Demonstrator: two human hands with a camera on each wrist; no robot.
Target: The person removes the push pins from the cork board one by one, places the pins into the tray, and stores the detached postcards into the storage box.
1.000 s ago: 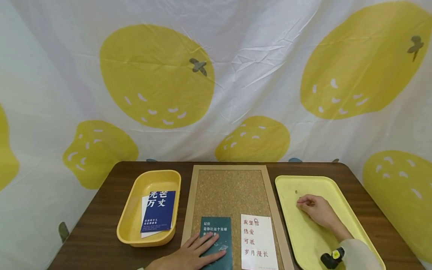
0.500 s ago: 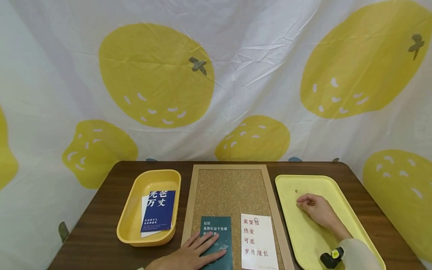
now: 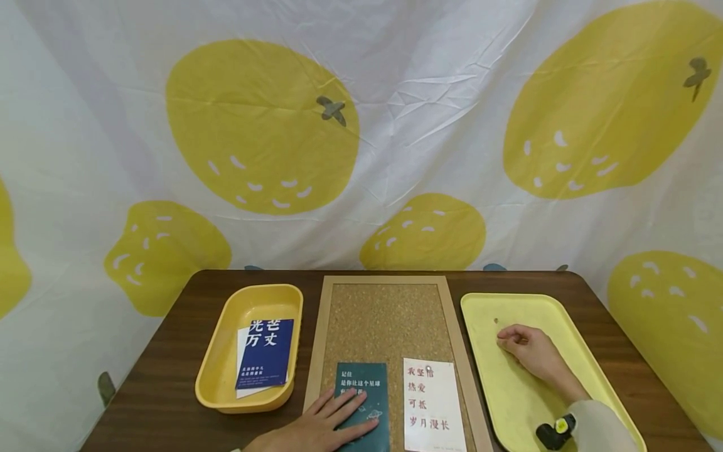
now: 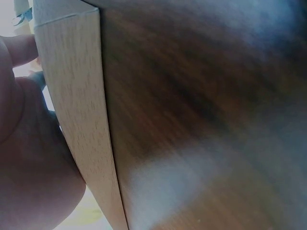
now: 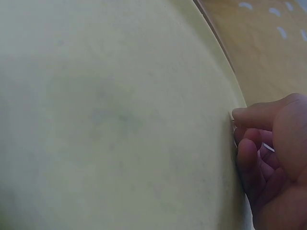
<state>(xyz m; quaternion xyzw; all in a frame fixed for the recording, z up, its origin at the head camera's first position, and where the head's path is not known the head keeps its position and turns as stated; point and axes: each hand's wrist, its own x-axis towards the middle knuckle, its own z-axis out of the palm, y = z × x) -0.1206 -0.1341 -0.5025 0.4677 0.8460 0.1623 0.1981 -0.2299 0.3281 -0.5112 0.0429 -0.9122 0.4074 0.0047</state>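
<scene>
Steadying the cork board (image 3: 390,320), yellow tray (image 3: 565,351) at 3 o'clock, press the teal card (image 3: 375,384) at 7 o'clock evenly under your spread left hand (image 3: 316,424); your right hand (image 3: 531,351) is curled, grip untellable, dark speck (image 3: 496,321) at its fingertips' 12 o'clock.

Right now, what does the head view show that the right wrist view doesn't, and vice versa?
Only the head view: cork board, green card under the left hand, white card with red writing, yellow bin holding a navy card.
Only the right wrist view: the palm side of the right hand, fingers curled.
Both: right hand, yellow tray, lemon-print curtain.
</scene>
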